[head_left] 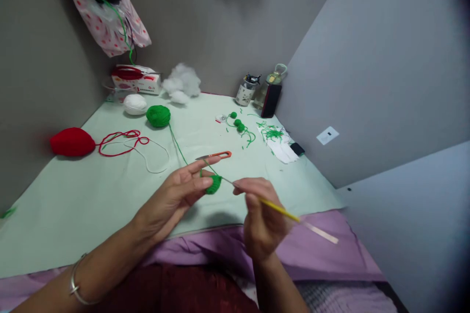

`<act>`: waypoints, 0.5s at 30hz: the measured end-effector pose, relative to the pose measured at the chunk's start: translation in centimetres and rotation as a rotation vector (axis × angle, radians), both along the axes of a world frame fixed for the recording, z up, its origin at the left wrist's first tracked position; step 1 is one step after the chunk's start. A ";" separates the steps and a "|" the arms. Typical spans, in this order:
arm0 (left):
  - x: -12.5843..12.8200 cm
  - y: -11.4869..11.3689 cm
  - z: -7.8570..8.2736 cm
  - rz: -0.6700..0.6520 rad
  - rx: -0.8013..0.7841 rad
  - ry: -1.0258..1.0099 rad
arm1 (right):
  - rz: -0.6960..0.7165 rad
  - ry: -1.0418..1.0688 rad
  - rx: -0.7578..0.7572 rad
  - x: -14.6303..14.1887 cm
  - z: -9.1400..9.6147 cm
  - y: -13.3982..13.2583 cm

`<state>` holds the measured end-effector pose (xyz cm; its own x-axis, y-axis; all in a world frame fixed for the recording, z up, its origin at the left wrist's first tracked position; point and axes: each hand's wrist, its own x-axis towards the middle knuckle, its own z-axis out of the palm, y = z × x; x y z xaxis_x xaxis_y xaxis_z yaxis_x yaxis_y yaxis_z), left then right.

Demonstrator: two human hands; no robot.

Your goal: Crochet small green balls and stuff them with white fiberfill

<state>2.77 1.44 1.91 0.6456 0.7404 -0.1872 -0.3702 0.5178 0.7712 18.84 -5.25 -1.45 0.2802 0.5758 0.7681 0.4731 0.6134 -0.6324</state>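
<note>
My left hand point(179, 190) pinches a small green crochet piece point(213, 184) between thumb and fingers, with green yarn wound over the index finger. That yarn runs back to a green yarn ball point(158, 116) on the pale green table point(84, 195). My right hand point(262, 215) is closed on a yellow crochet hook point(282, 211), whose metal tip points into the green piece. Both hands hover above the table's near edge.
Orange-handled snips point(216, 155) lie just behind my hands. A red yarn ball point(72, 142) with loose red strand and a white yarn ball point(134, 104) sit to the left. Stuffing, a box, jars, small green crochet bits and yarn scraps lie at the back and right.
</note>
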 end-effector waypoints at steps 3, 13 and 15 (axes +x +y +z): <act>-0.3 0.2 0.1 0.007 0.114 0.018 | 0.177 0.350 -0.113 0.4 0.9 0.1; 0.1 -0.1 -0.7 -0.038 0.192 0.081 | 0.287 0.522 -0.239 0.3 -0.1 0.8; 0.1 -0.2 -0.7 -0.034 0.201 0.097 | 0.290 0.519 -0.241 0.3 -0.1 0.8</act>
